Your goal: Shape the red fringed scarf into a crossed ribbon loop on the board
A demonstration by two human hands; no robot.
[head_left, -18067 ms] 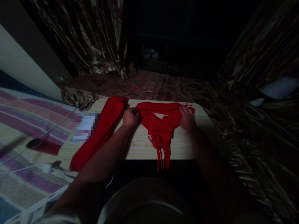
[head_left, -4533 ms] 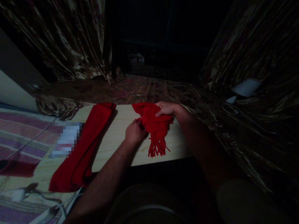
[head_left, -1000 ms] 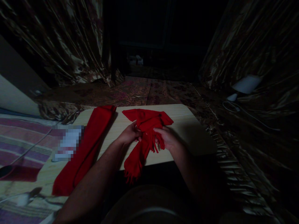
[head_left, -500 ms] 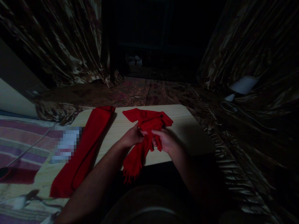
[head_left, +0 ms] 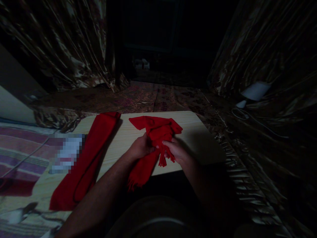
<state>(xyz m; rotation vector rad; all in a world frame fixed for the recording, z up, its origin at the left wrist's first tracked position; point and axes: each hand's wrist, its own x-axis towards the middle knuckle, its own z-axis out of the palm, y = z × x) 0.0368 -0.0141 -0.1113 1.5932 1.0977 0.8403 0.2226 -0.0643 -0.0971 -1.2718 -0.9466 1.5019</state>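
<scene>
A red fringed scarf (head_left: 158,127) lies bunched on the light wooden table (head_left: 131,132), gathered narrow at its middle. My left hand (head_left: 143,147) grips the gathered part from the left, its fingertips partly hidden by the cloth. From the right, my right hand (head_left: 174,149) pinches the scarf near a short fringed end that hangs between the hands. The other fringed end trails toward me over the table's front edge. Left of my left arm, a long folded red cloth (head_left: 86,162) stretches slantwise across the table.
A blurred-out flat item (head_left: 68,153) lies at the table's left edge, beside striped bedding (head_left: 22,155). A white lamp (head_left: 256,91) with a cord stands at the right on dark patterned fabric. Patterned curtains (head_left: 81,49) hang behind. The room is dim.
Both hands have shifted slightly on the scarf. The short fringed end now hangs lower and more spread between them, and the long end has swung a little left.
</scene>
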